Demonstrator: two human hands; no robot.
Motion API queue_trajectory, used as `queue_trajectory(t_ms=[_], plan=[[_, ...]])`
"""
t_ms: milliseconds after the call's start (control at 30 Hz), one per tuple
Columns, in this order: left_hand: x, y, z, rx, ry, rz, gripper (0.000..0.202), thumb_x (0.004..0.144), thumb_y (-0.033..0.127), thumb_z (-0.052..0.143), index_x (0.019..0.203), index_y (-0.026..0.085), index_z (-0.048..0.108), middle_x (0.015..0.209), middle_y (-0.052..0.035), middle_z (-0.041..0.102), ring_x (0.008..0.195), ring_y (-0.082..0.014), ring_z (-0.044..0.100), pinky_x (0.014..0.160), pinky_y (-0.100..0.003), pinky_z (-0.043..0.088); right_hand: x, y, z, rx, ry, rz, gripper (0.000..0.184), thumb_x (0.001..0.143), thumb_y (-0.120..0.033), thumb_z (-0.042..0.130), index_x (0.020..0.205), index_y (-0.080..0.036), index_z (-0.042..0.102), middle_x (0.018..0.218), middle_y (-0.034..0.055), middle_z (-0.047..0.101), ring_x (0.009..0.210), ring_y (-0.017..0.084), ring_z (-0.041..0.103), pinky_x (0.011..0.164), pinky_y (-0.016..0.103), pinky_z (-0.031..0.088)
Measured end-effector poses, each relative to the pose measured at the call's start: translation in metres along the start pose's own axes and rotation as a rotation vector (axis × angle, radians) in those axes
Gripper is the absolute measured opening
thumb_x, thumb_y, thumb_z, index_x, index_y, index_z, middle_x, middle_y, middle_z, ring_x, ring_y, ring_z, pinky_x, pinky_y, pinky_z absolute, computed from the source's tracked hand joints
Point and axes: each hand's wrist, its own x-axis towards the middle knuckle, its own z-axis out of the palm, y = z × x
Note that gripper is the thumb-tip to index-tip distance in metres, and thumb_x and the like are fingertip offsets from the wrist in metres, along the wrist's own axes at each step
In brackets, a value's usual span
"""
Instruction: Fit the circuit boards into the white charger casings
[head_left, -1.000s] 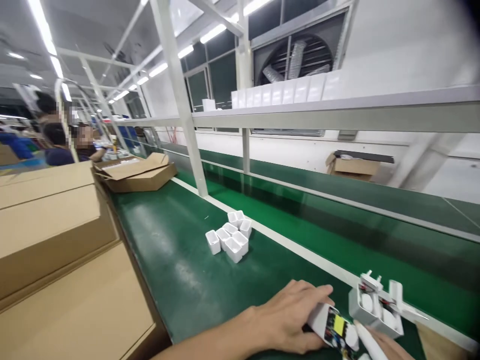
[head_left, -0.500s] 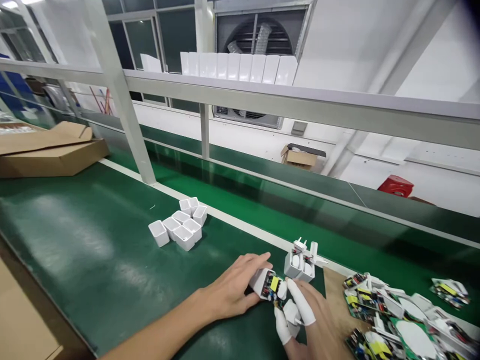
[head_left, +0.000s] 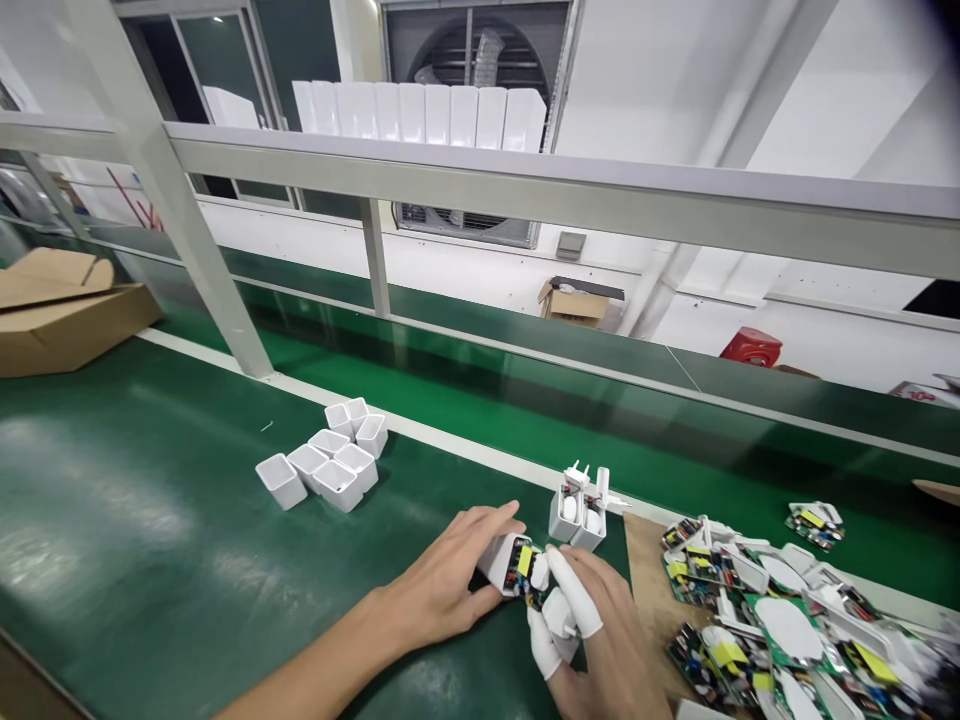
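Note:
My left hand [head_left: 442, 590] grips a white charger shell [head_left: 496, 558] with a circuit board [head_left: 522, 568] sticking out of its open end. My right hand [head_left: 592, 640], white cots on its fingertips, pinches that board from the right. Just behind both hands stand assembled white plug housings [head_left: 577, 508] with prongs up. A cluster of several empty white shells [head_left: 328, 464] sits to the left on the green bench [head_left: 150, 520].
A heap of circuit boards with white plug parts [head_left: 765, 610] lies on a brown board [head_left: 649, 575] at the right. Cardboard boxes [head_left: 60, 315] sit far left. A grey post [head_left: 187, 230] and rail [head_left: 525, 190] cross ahead; white cases [head_left: 420, 112] line the shelf.
The view has swung right and down, off the boxes and people at the left. The pile of boards has come into sight. My right hand has closed in on the board.

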Motion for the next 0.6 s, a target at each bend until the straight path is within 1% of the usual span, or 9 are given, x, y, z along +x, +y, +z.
queue_trajectory(t_ms=[100,233,467,600], plan=[[0.0002,-0.0002,0.0005,-0.009,-0.012,-0.009,0.092,0.097,0.013,0.068,0.166,0.036,0.012,0.147,-0.0101,0.062,0.139,-0.0304,0.052,0.118,-0.056,0.043,0.0016,-0.0023,-0.0008,0.019,0.007,0.020,0.049,0.093,-0.011,0.055,0.142,-0.010,0.052,0.122,0.0164,0.070,0.116,0.031,0.066,0.091,0.047,0.061],[0.0009,0.0001,-0.0002,-0.024,-0.029,-0.024,0.090,0.098,0.013,0.067,0.166,0.036,0.013,0.147,-0.0095,0.061,0.139,-0.0299,0.052,0.119,-0.057,0.042,0.0006,-0.0042,-0.0026,0.041,-0.017,0.042,0.054,0.094,-0.009,0.056,0.148,-0.011,0.048,0.127,0.0168,0.068,0.121,0.031,0.063,0.093,0.049,0.061],[0.0016,0.0008,0.0026,-0.023,-0.029,-0.033,0.090,0.098,0.016,0.069,0.166,0.036,0.013,0.148,-0.0085,0.061,0.138,-0.0295,0.053,0.120,-0.058,0.041,-0.0003,-0.0065,-0.0062,0.067,-0.052,0.055,0.051,0.096,-0.010,0.056,0.146,-0.009,0.048,0.128,0.0179,0.066,0.123,0.032,0.060,0.095,0.049,0.059],[0.0036,0.0017,0.0053,-0.029,-0.022,-0.004,0.091,0.098,0.016,0.069,0.166,0.037,0.013,0.147,-0.0072,0.063,0.138,-0.0282,0.054,0.120,-0.055,0.044,-0.0053,-0.0050,-0.0016,0.100,-0.084,0.062,0.058,0.094,-0.010,0.057,0.150,-0.012,0.044,0.130,0.0178,0.065,0.125,0.033,0.059,0.097,0.052,0.058]])
